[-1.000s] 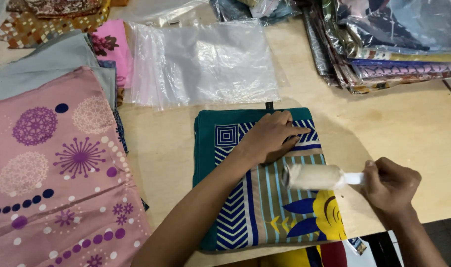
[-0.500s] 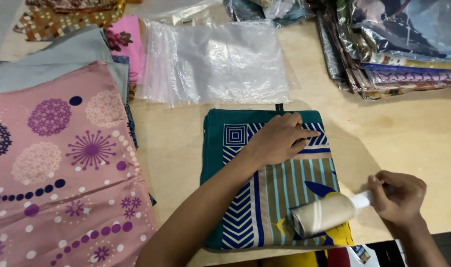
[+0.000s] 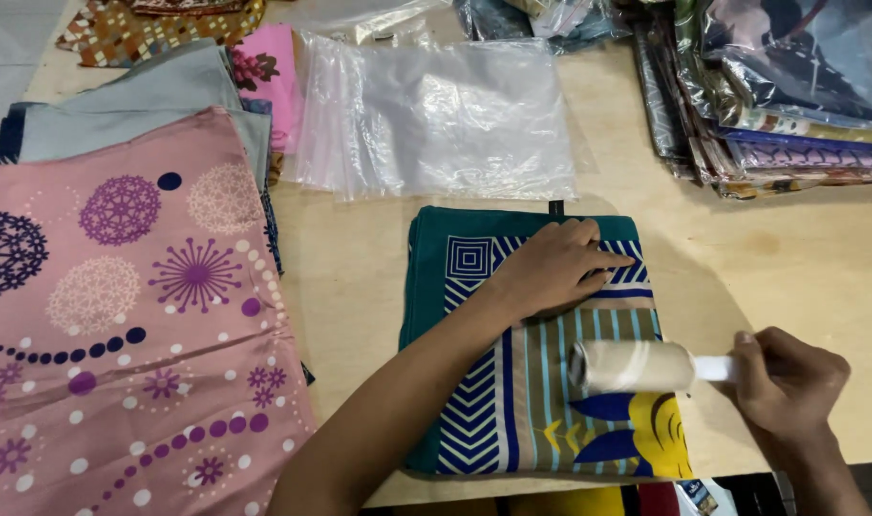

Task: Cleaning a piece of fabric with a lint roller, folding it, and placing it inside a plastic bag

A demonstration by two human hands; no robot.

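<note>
A folded teal scarf point(image 3: 455, 315) with blue stripes, a beige band and a yellow-blue corner lies on the wooden table. My left hand point(image 3: 551, 268) rests flat on its upper part, fingers spread and pointing right. My right hand point(image 3: 789, 387) grips the white handle of a lint roller point(image 3: 632, 366), whose cream roll lies across the scarf's lower right part, just above the yellow and blue motif.
A pink patterned cloth point(image 3: 121, 315) covers the left, with grey and pink folded cloths behind it. Clear plastic bags point(image 3: 436, 119) lie above the scarf. A stack of bagged fabrics point(image 3: 770, 96) fills the far right. The table edge point(image 3: 837, 239) runs along the bottom.
The lint roller went down the scarf toward me and tilted, then came back up a little and lies level. My left hand stayed pressed on the scarf.
</note>
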